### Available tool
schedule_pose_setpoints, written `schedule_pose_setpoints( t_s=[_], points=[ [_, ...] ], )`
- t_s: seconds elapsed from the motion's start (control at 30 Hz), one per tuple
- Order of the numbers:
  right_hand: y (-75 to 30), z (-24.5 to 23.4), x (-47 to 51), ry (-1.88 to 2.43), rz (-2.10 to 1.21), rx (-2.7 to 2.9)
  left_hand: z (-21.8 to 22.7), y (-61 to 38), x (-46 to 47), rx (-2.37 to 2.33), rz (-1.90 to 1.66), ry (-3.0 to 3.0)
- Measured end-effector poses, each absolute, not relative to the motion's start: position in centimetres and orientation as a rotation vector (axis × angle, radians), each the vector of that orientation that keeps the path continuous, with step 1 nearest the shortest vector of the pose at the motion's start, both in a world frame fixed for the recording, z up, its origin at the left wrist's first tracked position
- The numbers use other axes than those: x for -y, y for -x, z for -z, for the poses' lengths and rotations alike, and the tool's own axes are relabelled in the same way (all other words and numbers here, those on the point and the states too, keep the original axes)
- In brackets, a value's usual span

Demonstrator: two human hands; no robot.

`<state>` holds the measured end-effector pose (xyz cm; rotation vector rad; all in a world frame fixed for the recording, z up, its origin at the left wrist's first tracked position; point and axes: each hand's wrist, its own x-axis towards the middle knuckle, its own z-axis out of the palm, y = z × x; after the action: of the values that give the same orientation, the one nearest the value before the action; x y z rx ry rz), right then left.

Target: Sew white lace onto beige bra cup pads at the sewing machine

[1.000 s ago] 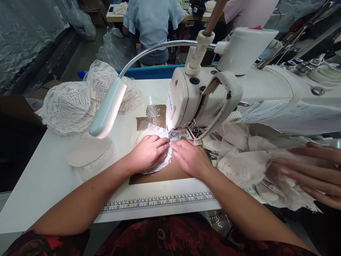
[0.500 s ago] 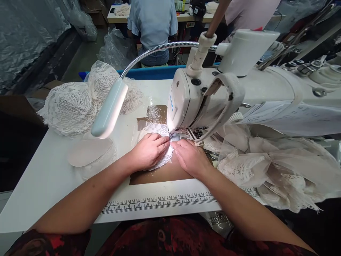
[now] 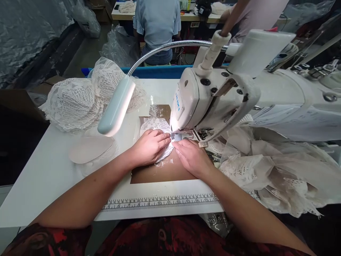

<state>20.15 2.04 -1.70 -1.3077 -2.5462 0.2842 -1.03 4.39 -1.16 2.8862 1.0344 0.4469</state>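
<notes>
A white lace piece (image 3: 156, 125) lies under the needle of the white sewing machine (image 3: 202, 103). My left hand (image 3: 149, 146) rests flat on the lace, fingers together and pointing at the presser foot. My right hand (image 3: 192, 156) lies flat beside it on the brown plate (image 3: 160, 172), fingertips at the foot and touching the lace edge. Both hands press the fabric down rather than grip it.
A gooseneck lamp (image 3: 117, 106) hangs over the left of the white table (image 3: 48, 170). Lace cups (image 3: 77, 101) pile at back left, a foam pad (image 3: 90, 149) nearer. Heaped lace fabric (image 3: 277, 170) fills the right. A ruler strip (image 3: 160, 202) runs along the front. Two people stand behind.
The lace has fed away under the foot and both my hands moved forward with it. Another person's hand, on the fabric heap at the right a second ago, has gone.
</notes>
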Motion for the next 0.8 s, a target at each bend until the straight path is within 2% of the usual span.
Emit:
schedule_pose_setpoints(
  t_s=[0.27, 0.5, 0.8],
  points=[
    [-20.1, 2.0, -2.1, 1.304, -0.242, 2.52, 1.1, 1.4, -4.3, -1.139, -0.433, -2.882],
    [-20.5, 1.8, -1.9, 1.419, -0.27, 2.421, 0.3, 1.6, -3.6, -0.922, -0.369, -2.888],
    [-20.1, 1.1, -1.8, 1.341, -0.216, 2.577, 0.4, 1.9, -3.7, -0.769, -0.351, -2.892]
  ],
)
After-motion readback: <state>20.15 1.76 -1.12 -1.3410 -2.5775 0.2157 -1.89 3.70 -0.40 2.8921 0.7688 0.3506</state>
